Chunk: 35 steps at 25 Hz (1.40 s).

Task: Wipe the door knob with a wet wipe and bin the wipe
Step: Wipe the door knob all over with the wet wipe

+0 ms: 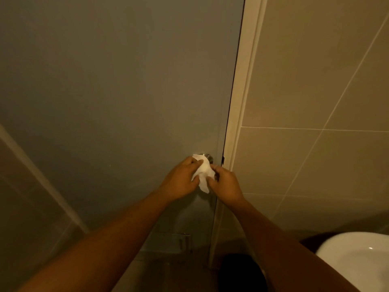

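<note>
Both arms reach forward, the left hand (182,178) and right hand (224,182) pinching a white wet wipe (203,172) between them, its top draped on the door knob (207,157) at 12 o'clock.

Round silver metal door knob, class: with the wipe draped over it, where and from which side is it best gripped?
Probably around the rim of the round silver metal door knob, coming straight on from the front. It juts out from the grey door, so the left hand and right hand can cup the white wet wipe round it.
</note>
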Available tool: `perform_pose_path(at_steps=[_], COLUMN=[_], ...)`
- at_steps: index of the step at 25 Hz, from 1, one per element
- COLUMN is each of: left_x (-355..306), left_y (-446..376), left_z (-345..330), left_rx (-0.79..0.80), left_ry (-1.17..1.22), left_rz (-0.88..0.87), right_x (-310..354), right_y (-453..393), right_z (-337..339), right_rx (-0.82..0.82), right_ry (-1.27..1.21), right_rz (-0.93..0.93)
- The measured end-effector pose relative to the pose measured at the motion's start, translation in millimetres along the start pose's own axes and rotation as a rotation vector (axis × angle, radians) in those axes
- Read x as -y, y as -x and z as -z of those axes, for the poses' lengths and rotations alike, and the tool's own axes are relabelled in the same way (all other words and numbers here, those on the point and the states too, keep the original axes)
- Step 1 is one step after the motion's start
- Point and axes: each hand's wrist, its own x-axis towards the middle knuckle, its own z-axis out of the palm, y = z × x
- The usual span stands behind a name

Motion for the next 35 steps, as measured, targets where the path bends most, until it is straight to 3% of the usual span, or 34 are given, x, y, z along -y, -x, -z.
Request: perform_pose_path(at_steps=[3, 6, 8, 12, 14, 16, 23, 25, 28, 30, 32, 35], left_x=[-2.4, -3.5, -2.2, -9.1, -13.1, -11.1, -12.7, -15.5, -16.4, -16.3, -11.9, -6.3], left_y=[-3.9, -3.0, -0.7, -2.1, -5.6, -9.1, 0.9, 0.2, -6.6, -11.0, -13.4, -11.4], left_z=[-1.7, -5.7, -9.3, -10.0, -8.9, -9.3, -21.5, -23.7, -16.3, -8.5, -4.9, -11.1], left_rx=[0.020, -0.020, -0.016, -0.133, -0.120, -0.094, -0.075, -0.127, -0.214, -0.185, -0.120, -0.063], left_ry=[0.166, 0.527, 0.720, 0.597, 0.505, 0.494, 0.965, 0.912, 0.733, 0.625, 0.537, 0.547], left_rz=[0.106, 0.261, 0.349, 0.271, 0.164, 0.166, 0.537, 0.531, 0.385, 0.276, 0.243, 0.350], right_x=[-0.2, 11.5, 22.5, 4.1, -4.7, -4.9, 11.6, 5.4, -11.0, -13.8, -11.9, -2.7], right_y=[-2.0, -15.3, -20.8, -8.8, 4.3, 4.6, -27.4, -25.8, -8.1, -1.7, -5.3, -18.9], right_z=[-3.3, 0.2, 3.3, 2.0, -2.5, -5.6, 8.2, 9.4, -4.1, -12.8, -11.0, 0.5], right_rx=[0.016, 0.061, 0.130, 0.117, 0.074, 0.048, 0.200, 0.193, 0.099, 0.050, 0.027, 0.075], right_ry=[0.134, 0.492, 0.561, 0.372, 0.194, 0.125, 0.533, 0.510, 0.151, -0.027, 0.049, 0.314], right_rz=[0.056, 0.202, 0.237, 0.133, 0.081, 0.047, 0.281, 0.278, 0.095, 0.009, 0.042, 0.181])
